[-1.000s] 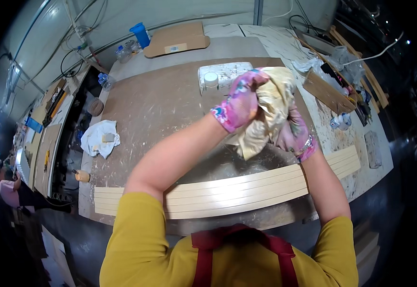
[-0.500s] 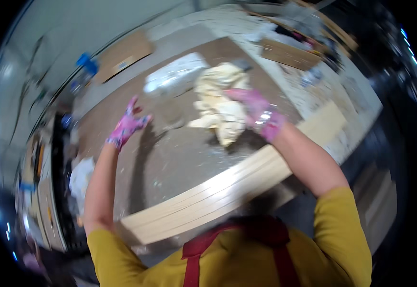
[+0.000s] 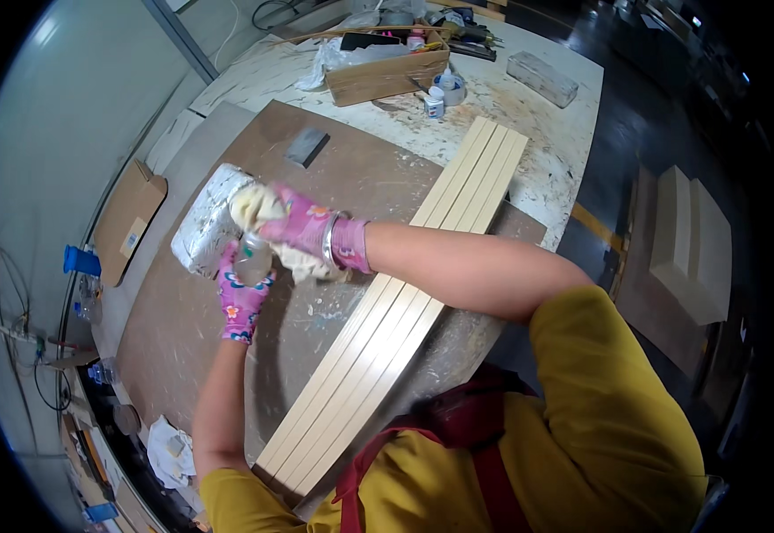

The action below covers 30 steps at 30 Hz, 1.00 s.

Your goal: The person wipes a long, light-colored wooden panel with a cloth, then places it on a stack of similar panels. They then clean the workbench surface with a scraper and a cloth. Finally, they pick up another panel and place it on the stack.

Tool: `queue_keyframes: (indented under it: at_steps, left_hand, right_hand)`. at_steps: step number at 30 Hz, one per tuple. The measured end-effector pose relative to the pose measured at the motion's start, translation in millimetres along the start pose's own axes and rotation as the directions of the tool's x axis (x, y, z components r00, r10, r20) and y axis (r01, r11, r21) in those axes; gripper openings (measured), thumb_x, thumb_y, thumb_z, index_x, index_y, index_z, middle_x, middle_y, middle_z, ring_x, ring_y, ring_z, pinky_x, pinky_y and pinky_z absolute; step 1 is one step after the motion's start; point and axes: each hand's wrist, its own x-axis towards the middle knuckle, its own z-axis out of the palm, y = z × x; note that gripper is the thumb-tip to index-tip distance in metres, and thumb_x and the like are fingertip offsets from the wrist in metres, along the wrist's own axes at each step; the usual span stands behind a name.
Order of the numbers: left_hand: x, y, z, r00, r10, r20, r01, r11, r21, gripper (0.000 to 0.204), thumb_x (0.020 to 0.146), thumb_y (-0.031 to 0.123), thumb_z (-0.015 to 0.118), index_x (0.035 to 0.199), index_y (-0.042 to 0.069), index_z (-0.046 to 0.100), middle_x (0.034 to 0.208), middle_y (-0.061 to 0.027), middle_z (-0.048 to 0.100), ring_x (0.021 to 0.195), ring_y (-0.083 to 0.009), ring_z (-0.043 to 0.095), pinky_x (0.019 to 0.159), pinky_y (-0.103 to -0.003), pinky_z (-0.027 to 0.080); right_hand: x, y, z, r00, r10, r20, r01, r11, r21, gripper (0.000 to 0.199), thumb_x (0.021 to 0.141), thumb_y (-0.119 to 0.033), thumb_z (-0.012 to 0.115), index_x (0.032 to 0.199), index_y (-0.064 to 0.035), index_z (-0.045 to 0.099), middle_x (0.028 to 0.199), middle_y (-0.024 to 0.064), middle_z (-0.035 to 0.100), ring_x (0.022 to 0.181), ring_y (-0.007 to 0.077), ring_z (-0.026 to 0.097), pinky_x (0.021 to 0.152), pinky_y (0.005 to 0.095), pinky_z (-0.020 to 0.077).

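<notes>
Both my hands wear pink flowered gloves. My left hand (image 3: 243,289) grips a small clear bottle (image 3: 255,256) above the brown worktop (image 3: 182,338). My right hand (image 3: 300,226) presses a bunched cream cloth (image 3: 258,207) against the bottle's top; more of the cloth hangs under my wrist. Just left of the hands lies a white paint-smeared block (image 3: 207,224). Several pale wooden strips (image 3: 404,311) lie side by side along the table edge, right under my right forearm.
A dark grey block (image 3: 307,147) lies on the worktop behind my hands. Farther back stand a wooden box (image 3: 387,75), small jars (image 3: 440,93) and a grey brick (image 3: 542,78). A crumpled white rag (image 3: 172,449) lies near the left edge. Cardboard (image 3: 129,226) rests by the wall.
My left hand, stretched out to the left half a second ago, has come back holding the bottle. My right hand brought the cloth to it. The view has swung round.
</notes>
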Motion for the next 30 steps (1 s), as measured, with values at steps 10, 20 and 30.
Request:
queue_keyframes:
  at_steps: [10,20,30]
  left_hand:
    - [-0.3,44.0,-19.8,0.991,0.077,0.110,-0.114,0.913,0.391,0.076,0.064,0.023,0.081,0.129,0.001,0.047,0.117,-0.0192,0.059,0.107,-0.0324,0.058,0.093,-0.038,0.046]
    - [-9.2,142.6,-84.8,0.929,0.143,0.342,-0.370,0.427,0.825,0.073,0.064,0.007,0.073,0.132,0.014,0.047,0.100,-0.0124,0.055,0.094,-0.0303,0.056,0.080,-0.040,0.047]
    - [19.4,188.5,-126.1,0.747,0.421,0.514,-0.580,0.035,0.814,0.069,0.068,0.001,0.063,0.133,0.015,0.044,0.099,-0.0139,0.055,0.088,-0.0327,0.056,0.082,-0.042,0.047]
  right_hand:
    - [6.8,8.3,-8.1,0.980,0.146,0.136,-0.183,0.930,0.320,0.046,0.084,-0.013,0.057,0.128,-0.0068,0.043,0.104,0.0101,0.058,0.092,0.0200,0.059,0.078,0.0352,0.0506]
    - [-3.5,-9.4,-2.7,0.930,0.113,0.349,-0.327,0.686,0.650,0.032,0.092,-0.038,0.051,0.112,-0.0131,0.053,0.099,0.0073,0.057,0.082,0.0202,0.058,0.070,0.0382,0.0500]
    - [-11.9,-26.3,-21.9,0.811,0.052,0.583,-0.565,0.333,0.755,0.036,0.097,-0.036,0.033,0.113,-0.0082,0.051,0.100,0.0153,0.058,0.085,0.0327,0.059,0.079,0.0545,0.0503]
